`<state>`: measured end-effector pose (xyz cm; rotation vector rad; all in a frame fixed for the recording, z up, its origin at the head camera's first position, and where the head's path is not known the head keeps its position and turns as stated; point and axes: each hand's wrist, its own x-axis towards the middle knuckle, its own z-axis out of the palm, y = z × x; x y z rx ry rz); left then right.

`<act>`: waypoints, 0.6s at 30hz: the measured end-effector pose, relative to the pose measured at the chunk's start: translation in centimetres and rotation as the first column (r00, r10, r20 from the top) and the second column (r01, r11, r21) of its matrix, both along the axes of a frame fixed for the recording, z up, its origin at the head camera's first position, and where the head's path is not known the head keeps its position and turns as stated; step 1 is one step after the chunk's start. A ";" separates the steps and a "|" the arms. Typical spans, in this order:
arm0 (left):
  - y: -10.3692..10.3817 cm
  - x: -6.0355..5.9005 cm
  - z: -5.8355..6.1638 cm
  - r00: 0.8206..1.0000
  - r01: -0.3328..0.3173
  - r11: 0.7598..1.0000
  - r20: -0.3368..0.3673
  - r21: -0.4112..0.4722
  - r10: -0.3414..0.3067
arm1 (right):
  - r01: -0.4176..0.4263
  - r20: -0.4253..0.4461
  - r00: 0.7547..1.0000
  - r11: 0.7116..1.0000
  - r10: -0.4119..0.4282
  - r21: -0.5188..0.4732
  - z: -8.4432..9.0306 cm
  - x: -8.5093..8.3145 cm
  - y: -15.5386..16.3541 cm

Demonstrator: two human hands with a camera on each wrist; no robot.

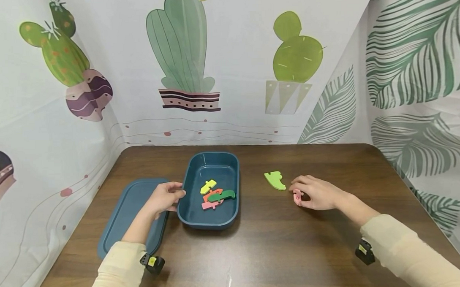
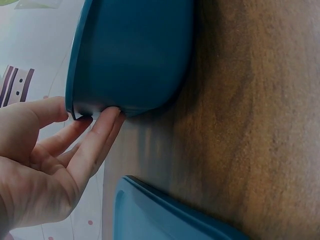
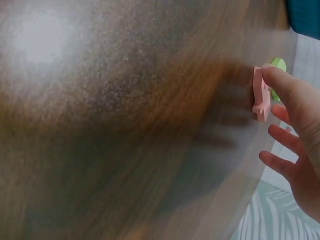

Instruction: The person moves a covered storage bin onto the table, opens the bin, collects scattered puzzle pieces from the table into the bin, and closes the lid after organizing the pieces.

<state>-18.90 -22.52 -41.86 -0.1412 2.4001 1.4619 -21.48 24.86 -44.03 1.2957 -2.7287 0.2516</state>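
I've got the brown tabletop (image 1: 279,243) wide in view, the blue lid (image 1: 122,215) lying flat at the left. My left hand (image 1: 164,198) steadies the blue tub's (image 1: 230,160) near wall, fingers relaxed against it. My right hand (image 1: 317,192) pinches the pink piece (image 3: 260,94) just above the wood; the green piece (image 1: 275,180) lies just beside. Best keep that pinch firm and the tub braced.
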 end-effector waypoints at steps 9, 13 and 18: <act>0.0 0.0 0.1 1.000 0.005 1.000 -0.001 -0.011 -0.005 | 0.012 0.019 1.000 1.000 -0.012 -0.003 -0.4 -0.1 -0.4; 0.0 0.0 0.1 1.000 0.005 1.000 0.001 -0.008 -0.005 | 0.008 0.038 0.999 1.000 -0.008 -0.008 -0.5 -0.1 -0.5; 0.0 0.0 0.1 1.000 0.001 1.000 0.005 -0.008 -0.001 | 0.000 0.048 0.999 0.999 0.001 -0.033 -0.7 -0.1 -0.6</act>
